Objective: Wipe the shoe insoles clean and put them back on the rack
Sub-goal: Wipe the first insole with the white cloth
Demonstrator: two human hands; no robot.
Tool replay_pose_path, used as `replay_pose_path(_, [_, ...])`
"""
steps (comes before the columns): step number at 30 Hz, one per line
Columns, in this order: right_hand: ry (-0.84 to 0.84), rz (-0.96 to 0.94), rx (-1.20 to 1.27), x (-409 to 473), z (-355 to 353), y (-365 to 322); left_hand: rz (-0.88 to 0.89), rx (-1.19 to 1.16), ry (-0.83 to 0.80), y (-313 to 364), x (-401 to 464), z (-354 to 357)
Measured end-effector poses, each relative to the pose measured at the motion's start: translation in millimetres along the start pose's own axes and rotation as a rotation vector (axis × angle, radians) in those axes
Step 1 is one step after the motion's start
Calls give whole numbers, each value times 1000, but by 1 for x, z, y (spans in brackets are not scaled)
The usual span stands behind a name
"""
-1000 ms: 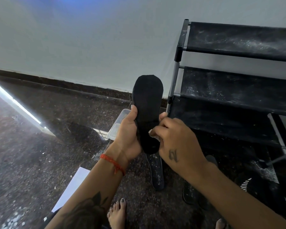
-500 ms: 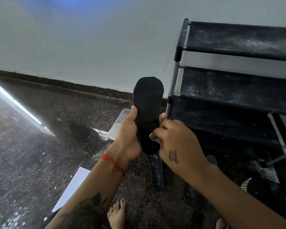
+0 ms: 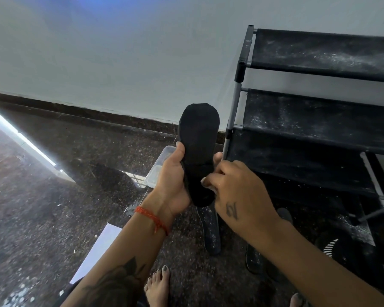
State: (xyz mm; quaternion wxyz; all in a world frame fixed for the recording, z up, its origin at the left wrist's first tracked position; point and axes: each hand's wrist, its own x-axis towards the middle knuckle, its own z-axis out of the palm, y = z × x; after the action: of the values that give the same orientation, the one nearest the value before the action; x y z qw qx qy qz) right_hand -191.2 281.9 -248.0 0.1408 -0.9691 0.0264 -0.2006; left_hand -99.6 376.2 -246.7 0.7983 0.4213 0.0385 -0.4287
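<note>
A black insole [image 3: 198, 138] stands upright, toe end up, in front of the wall. My left hand [image 3: 171, 176] grips its lower half from the left, thumb along the edge. My right hand [image 3: 237, 196] has curled fingers pressing a small white wipe [image 3: 205, 183] against the insole's lower right side; most of the wipe is hidden under the fingers. The black shoe rack [image 3: 319, 111] stands to the right, its fabric shelves dusted with white. Two more dusty insoles [image 3: 211, 231] [image 3: 253, 260] lie on the floor below my hands.
A clear plastic container [image 3: 159, 169] sits on the dark speckled floor behind my left hand. A white sheet [image 3: 98, 249] lies at the lower left. A black shoe with white stripes [image 3: 337, 247] rests under the rack. My bare foot [image 3: 157, 286] is at the bottom.
The insole and both hands have dipped slightly. My right hand's fingers with the wipe have slid a little down the insole's lower right side.
</note>
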Motion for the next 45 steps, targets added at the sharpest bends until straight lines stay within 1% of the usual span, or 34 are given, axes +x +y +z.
replay_pose_path(2, [15, 42, -46, 0, -6, 4, 5, -1, -13, 0, -1, 2])
replay_pose_path(4, [58, 69, -39, 0, -12, 9, 21, 13, -21, 1, -1, 3])
replay_pose_path(7, [114, 22, 90, 1, -13, 8, 27, 27, -18, 3, -2, 4])
replay_pose_path(9, [83, -33, 160, 0, -6, 1, 10, 27, -5, 2, -2, 4])
replay_pose_path(11, [5, -52, 127, -2, 1, -3, -1, 32, 0, 1, -2, 4])
replay_pose_path(13, [-54, -11, 73, -2, 3, 0, 1, 9, -3, 1, -1, 3])
replay_pose_path(15, [-62, 68, 6, 1, -3, 10, 10, 2, -13, 2, -3, 4])
replay_pose_path(17, [22, 113, -10, 4, -10, 20, 14, -1, -36, 3, -4, 7])
replay_pose_path(19, [184, 58, 75, 5, -14, 21, 13, -3, -26, 4, -5, 7])
replay_pose_path(20, [226, 25, 155, 4, -14, 18, 7, -13, -17, 4, -5, 7])
replay_pose_path(21, [217, 8, 259, 4, -12, 12, -6, -33, -15, 4, -5, 7])
replay_pose_path(23, [110, 11, 443, 2, -5, 1, -31, -85, -28, 4, -6, 9])
replay_pose_path(26, [-31, -22, 517, 1, 4, -3, -43, -159, -35, 3, -9, 10])
replay_pose_path(28, [-92, -56, 505, 5, 0, 2, -42, -186, -23, 4, -9, 10])
replay_pose_path(29, [-132, -63, 451, 6, -4, 5, -38, -192, -16, 4, -9, 10])
replay_pose_path(31, [-185, -45, 260, 7, -10, 10, -28, -197, 0, 5, -8, 10])
replay_pose_path(32, [-153, -24, 177, 6, -13, 12, -23, -189, -2, 5, -8, 10])
replay_pose_path(34, [31, -5, 84, 5, -18, 15, -22, -133, -20, 6, -9, 10])
replay_pose_path(36, [206, -15, 126, 3, -19, 12, -16, -75, -16, 7, -8, 9])
replay_pose_path(37, [224, -23, 207, 2, -17, 8, -16, -64, -7, 6, -8, 9])
replay_pose_path(38, [188, -21, 312, 1, -14, 4, -22, -68, -3, 5, -8, 9])
replay_pose_path(40, [40, 16, 448, -1, -6, -3, -37, -106, -21, 4, -10, 12])
replay_pose_path(42, [-54, 10, 414, -3, 2, -4, -39, -143, -25, 3, -9, 11])
replay_pose_path(45, [-117, 13, 204, 1, -3, 3, -25, -139, -22, 3, -8, 9])
